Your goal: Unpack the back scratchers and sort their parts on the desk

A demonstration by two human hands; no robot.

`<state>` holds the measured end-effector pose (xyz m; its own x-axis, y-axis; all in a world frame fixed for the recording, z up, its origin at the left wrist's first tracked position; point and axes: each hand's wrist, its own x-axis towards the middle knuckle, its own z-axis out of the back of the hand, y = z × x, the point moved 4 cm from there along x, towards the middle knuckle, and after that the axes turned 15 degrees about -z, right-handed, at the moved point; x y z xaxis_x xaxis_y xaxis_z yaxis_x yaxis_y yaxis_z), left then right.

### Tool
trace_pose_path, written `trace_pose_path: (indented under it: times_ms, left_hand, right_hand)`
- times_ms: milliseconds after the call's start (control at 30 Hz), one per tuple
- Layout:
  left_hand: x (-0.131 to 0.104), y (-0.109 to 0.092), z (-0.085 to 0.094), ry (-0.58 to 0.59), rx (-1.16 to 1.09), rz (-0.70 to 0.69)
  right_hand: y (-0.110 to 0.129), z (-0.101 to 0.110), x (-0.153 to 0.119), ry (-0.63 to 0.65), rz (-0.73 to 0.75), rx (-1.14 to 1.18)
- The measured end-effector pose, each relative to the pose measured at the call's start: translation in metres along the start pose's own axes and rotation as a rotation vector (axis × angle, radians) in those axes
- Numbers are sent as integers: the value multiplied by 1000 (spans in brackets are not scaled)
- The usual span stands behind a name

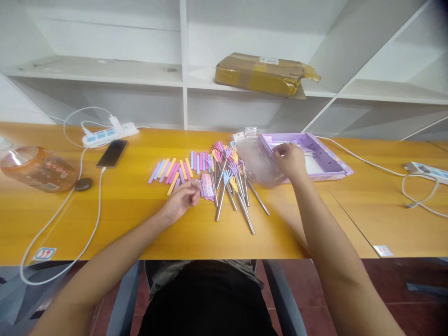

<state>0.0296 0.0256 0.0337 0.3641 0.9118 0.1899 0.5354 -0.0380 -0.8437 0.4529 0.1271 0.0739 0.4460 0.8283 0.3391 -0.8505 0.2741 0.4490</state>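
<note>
My left hand [182, 201] rests low over the table, fingers curled, the tips right at the left edge of a small pile of printed cards [207, 186]. Whether it pinches a card I cannot make out. Beside the cards lies a heap of back scratchers with metal rods and coloured hand-shaped heads [227, 175]. My right hand [291, 159] is closed in a pinch at the near left side of a purple box [331, 156]; what is in its fingers is hidden. Clear plastic bags [259, 161], partly blurred, lie just left of that hand. Pink, purple, blue and yellow tubes [171, 171] lie left of the heap.
Left on the table are an orange bottle [38, 169], a phone [112, 153], a power strip [110, 135], a small black object [83, 184] and white cables. Another power strip [429, 171] lies at right. A taped carton [261, 74] sits on the shelf behind.
</note>
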Motion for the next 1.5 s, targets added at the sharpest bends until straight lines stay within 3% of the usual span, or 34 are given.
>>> trace_pose_path:
  times_ms: [167, 300, 433, 633, 733, 833, 933, 1033, 1133, 1267, 1500]
  left_hand:
    - [1, 0, 3, 2, 19, -3]
    - [2, -3, 6, -2, 41, -10]
    - [3, -7, 10, -33, 70, -30]
    - [4, -6, 13, -61, 201, -30]
    - [7, -9, 17, -63, 323, -64]
    - [12, -26, 29, -30, 654, -154]
    - [19, -61, 43, 48, 1253, -401]
    - [25, -94, 66, -57, 1693, -568]
    - [31, -104, 90, 0, 1968, -461]
    - [30, -100, 118, -3, 2106, -201]
    - [33, -85, 128, -3, 2089, -43]
  right_hand:
    - [62, -2, -54, 160, 138, 110]
    - [90, -13, -97, 244, 170, 100]
    - [89, -18, -113, 206, 160, 36]
    - [75, -18, -112, 294, 168, -36]
    - [73, -18, -111, 253, 116, -94]
    - [72, -17, -109, 154, 74, -107]
    - [68, -14, -105, 83, 48, -98]
    - [66, -11, -104, 82, 61, -107]
    - [68, -13, -105, 125, 80, -156]
    - [70, -22, -107, 215, 63, -274]
    - [68, -29, -108, 312, 42, -338]
